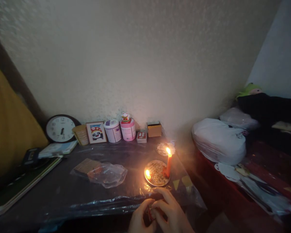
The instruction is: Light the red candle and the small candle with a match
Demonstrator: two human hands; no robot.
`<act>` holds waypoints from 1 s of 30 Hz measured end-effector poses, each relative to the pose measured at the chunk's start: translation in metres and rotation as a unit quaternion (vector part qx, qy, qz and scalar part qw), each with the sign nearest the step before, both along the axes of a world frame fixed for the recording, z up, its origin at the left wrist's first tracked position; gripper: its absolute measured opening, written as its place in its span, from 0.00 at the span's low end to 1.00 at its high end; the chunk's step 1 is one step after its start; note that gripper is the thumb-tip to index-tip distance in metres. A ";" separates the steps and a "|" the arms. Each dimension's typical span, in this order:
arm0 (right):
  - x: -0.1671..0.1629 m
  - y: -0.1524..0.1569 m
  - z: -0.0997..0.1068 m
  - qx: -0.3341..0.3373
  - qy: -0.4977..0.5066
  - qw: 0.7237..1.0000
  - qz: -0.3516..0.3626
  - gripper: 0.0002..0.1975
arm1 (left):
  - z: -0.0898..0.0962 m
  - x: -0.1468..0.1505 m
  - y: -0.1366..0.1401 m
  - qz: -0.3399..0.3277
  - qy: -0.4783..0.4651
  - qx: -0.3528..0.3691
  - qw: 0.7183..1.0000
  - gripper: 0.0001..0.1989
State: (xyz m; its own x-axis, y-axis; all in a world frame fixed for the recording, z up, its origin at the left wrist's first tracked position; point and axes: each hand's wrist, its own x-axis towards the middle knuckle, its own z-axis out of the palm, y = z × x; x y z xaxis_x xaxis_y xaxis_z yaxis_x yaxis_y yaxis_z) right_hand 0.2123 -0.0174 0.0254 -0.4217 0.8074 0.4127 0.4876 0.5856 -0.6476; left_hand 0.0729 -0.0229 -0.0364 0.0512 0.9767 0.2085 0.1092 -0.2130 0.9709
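Note:
My left hand [141,217] is closed around a small dark-reddish object [150,214], mostly hidden by the fingers. Touching it from the other side, my right hand [171,210] has its thumb and some fingers curled in at the same object, with the index finger reaching forward. Just beyond them, a round metal plate [157,184] lies on the table. A lit red candle [169,165] stands upright on the plate's right side. At the plate's left edge burns a second, small flame [147,174]; what feeds it is unclear.
Plastic film covers the dark table [63,181]. A bagged brown block [88,166] lies left of the plate, a second plate [163,149] behind. Along the wall stand a clock [62,128], picture frame [96,132], tins [113,132], small red-and-white box [142,137] and cardboard box [154,130].

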 end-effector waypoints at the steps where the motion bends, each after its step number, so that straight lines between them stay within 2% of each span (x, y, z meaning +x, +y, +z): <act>1: 0.000 0.000 0.001 -0.001 -0.003 1.000 0.000 0.11 | 0.000 0.000 0.000 0.003 -0.001 0.000 1.000 0.15; 5: 0.000 0.000 0.000 -0.001 -0.008 1.000 0.008 0.13 | -0.001 0.001 -0.001 0.009 -0.004 -0.003 1.000 0.16; 14: 0.003 0.003 -0.012 -0.028 0.032 0.999 0.025 0.15 | -0.003 0.001 0.001 -0.032 0.033 -0.001 0.999 0.14; 19: 0.003 0.001 -0.005 -0.039 0.025 0.998 0.034 0.11 | 0.000 0.004 0.000 -0.043 0.002 -0.020 0.999 0.09; 25: 0.002 0.000 -0.001 -0.052 0.044 0.997 0.048 0.10 | 0.001 0.003 0.002 -0.074 -0.056 -0.036 0.995 0.09; 30: -0.001 -0.003 0.002 -0.116 0.109 0.985 0.061 0.09 | -0.005 0.005 0.001 -0.076 -0.073 -0.048 0.993 0.09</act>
